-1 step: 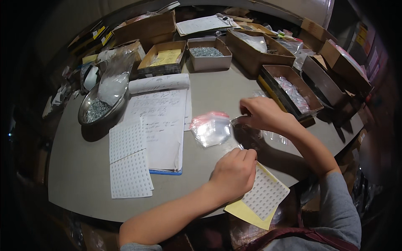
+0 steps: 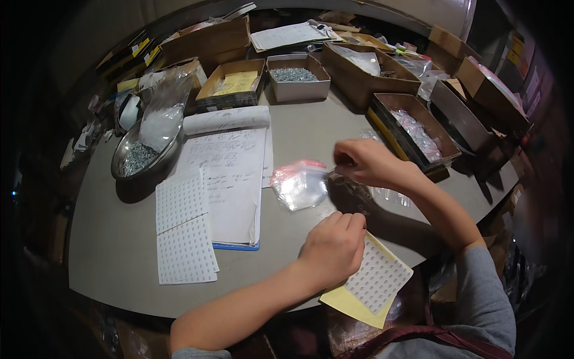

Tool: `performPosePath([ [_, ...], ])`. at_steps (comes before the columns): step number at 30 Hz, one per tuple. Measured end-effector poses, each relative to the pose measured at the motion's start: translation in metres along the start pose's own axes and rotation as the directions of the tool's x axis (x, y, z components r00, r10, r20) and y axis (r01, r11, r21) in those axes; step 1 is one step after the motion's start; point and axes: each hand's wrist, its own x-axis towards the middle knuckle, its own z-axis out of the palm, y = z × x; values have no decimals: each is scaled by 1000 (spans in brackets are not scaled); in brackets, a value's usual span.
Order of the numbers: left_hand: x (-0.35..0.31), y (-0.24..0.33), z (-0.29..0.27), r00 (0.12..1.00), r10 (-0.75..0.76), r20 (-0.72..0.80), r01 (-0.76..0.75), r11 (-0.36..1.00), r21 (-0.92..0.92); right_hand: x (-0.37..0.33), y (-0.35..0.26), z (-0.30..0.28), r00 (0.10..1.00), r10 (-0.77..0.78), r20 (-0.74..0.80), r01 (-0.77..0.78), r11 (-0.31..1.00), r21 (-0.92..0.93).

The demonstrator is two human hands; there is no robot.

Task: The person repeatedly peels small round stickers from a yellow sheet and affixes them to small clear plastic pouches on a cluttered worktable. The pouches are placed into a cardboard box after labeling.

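Observation:
My left hand (image 2: 335, 245) is closed on the upper corner of a sheet of small printed labels (image 2: 376, 281) with yellow backing paper (image 2: 348, 308), which overhangs the table's front edge. Its fingertips are partly hidden. Just beyond it, my right hand (image 2: 368, 163) hovers with fingers curled and pinched together; what they hold, if anything, I cannot make out. Left of those fingers lies a pile of clear zip bags (image 2: 301, 186) with red-pink tops. More clear bags (image 2: 391, 194) lie partly under my right forearm.
A notepad (image 2: 233, 179) and more label sheets (image 2: 184, 230) lie at left, beside a metal bowl (image 2: 119, 173) of small metal parts. Along the back stand a white box (image 2: 299, 93) of metal parts and cardboard boxes (image 2: 230, 102). A box (image 2: 442, 164) of zip bags stands at right.
My right hand has shifted slightly left, toward the pile of zip bags, its fingers still curled. My left hand and the label sheet have hardly moved.

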Motion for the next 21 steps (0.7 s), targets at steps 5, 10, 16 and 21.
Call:
performPosePath([
  [5, 0, -2, -1, 998, 49, -48, -50, 999, -8, 26, -15, 22, 998, -40, 52, 14, 905, 426],
  [10, 0, -4, 4, 997, 64, -36, -65, 998, -13, 14, -14, 43, 994, -58, -91, 68, 991, 112],
  [16, 5, -14, 6, 980, 158, -124, -146, 984, 105, 0, -1, 46, 975, -65, -211, 67, 998, 4],
  [21, 3, -24, 10, 993, 22, -119, 11, 961, 276, -17, 39, 28, 983, 169, -76, -166, 985, 49],
])
